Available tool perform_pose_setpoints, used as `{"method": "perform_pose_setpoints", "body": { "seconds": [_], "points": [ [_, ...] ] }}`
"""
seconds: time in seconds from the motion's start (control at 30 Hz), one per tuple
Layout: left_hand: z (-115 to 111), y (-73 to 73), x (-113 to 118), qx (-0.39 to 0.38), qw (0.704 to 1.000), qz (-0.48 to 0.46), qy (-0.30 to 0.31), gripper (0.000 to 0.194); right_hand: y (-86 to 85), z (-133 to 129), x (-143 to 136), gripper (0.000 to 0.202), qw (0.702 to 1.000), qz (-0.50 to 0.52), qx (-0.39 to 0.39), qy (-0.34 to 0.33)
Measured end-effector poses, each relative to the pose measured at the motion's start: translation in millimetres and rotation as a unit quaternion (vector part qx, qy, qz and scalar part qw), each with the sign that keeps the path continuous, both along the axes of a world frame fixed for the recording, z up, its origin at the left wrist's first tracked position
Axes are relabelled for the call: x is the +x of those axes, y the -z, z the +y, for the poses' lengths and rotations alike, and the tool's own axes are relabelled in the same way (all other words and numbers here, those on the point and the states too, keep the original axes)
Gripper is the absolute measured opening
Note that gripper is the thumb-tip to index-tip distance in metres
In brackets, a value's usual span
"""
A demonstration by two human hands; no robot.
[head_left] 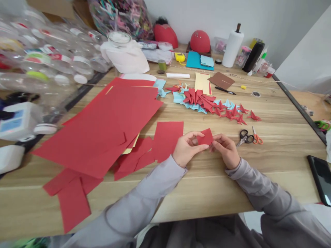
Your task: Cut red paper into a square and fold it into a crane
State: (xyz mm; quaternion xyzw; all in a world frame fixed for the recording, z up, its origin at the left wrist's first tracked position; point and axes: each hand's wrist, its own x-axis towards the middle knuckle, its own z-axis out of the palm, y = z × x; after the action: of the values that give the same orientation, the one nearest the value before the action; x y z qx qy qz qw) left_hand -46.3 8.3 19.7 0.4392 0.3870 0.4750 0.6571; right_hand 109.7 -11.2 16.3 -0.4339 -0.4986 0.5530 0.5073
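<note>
A small piece of red paper (pixel 206 136) is held up between my two hands, above the table's near middle. My left hand (pixel 186 147) pinches its left side, thumb along the lower edge. At the lower right corner, the fingertips of my right hand (pixel 227 150) are closed on the same piece. Just left of my left hand lies a flat red square sheet (pixel 168 139). Black-handled scissors (pixel 245 137) and orange-handled scissors (pixel 257 137) rest to the right of my right hand. Beyond the hands sits a cluster of folded red paper cranes (pixel 234 111) mixed with light blue ones.
Large red sheets (pixel 103 120) and red offcuts (pixel 73 203) cover the table's left. Plastic bottles (pixel 62 62) crowd the far left. A black marker (pixel 225 90), brown paper (pixel 221 80) and a white bottle (pixel 233 48) stand or lie at the back. A phone (pixel 320 177) lies at the right edge.
</note>
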Motion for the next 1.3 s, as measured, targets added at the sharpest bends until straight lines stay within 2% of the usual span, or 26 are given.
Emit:
{"method": "perform_pose_setpoints", "body": {
  "seconds": [0.1,0.2,0.27,0.4,0.47,0.57,0.73,0.83,0.97,1.13,1.3],
  "points": [
    [-1.2,0.8,0.4,0.024,0.998,0.055,-0.004,0.035,-0.5,0.0,3.3,0.029,0.998,-0.032,0.049,0.021],
    [-2.0,0.5,0.9,0.065,0.993,0.096,-0.013,0.026,0.0,0.4,7.2,0.01,0.986,-0.113,0.122,0.013],
    [-2.2,-1.2,0.8,0.052,0.997,0.061,-0.005,0.027,0.1,0.4,9.3,0.006,0.975,-0.159,0.152,0.033],
    [-0.8,-6.0,-0.7,-0.052,0.994,-0.091,-0.018,0.031,-1.9,-1.0,11.1,0.008,0.963,-0.192,0.169,0.082],
    [0.4,-6.8,-1.3,-0.086,0.99,-0.11,-0.019,0.035,-3.1,-1.8,11.1,0.009,0.961,-0.196,0.178,0.081],
    [1.4,-5.1,-1.1,-0.098,0.992,-0.077,0.001,0.037,-3.3,-2.7,11.1,0.011,0.961,-0.203,0.18,0.062],
    [0.2,-3.4,-0.2,-0.084,0.996,-0.038,0.019,0.037,-2.3,-1.9,12.9,0.028,0.961,-0.221,0.167,0.014],
    [-0.1,-5.1,-1.3,-0.077,0.996,-0.028,0.032,0.033,-3.5,-0.3,13.5,0.025,0.955,-0.241,0.174,0.013],
    [0.4,-7.0,-3.6,-0.081,0.995,-0.026,0.06,0.029,-3.8,1.4,14.6,0.016,0.961,-0.229,0.157,0.016],
    [1.0,-7.9,-4.5,-0.103,0.992,-0.032,0.064,0.024,-4.2,4.3,18.0,0.009,0.965,-0.217,0.15,-0.012],
    [0.4,-8.4,-3.3,-0.116,0.99,-0.046,0.064,0.021,-7.7,6.9,15.6,0.007,0.97,-0.195,0.143,0.01]
  ]
}}
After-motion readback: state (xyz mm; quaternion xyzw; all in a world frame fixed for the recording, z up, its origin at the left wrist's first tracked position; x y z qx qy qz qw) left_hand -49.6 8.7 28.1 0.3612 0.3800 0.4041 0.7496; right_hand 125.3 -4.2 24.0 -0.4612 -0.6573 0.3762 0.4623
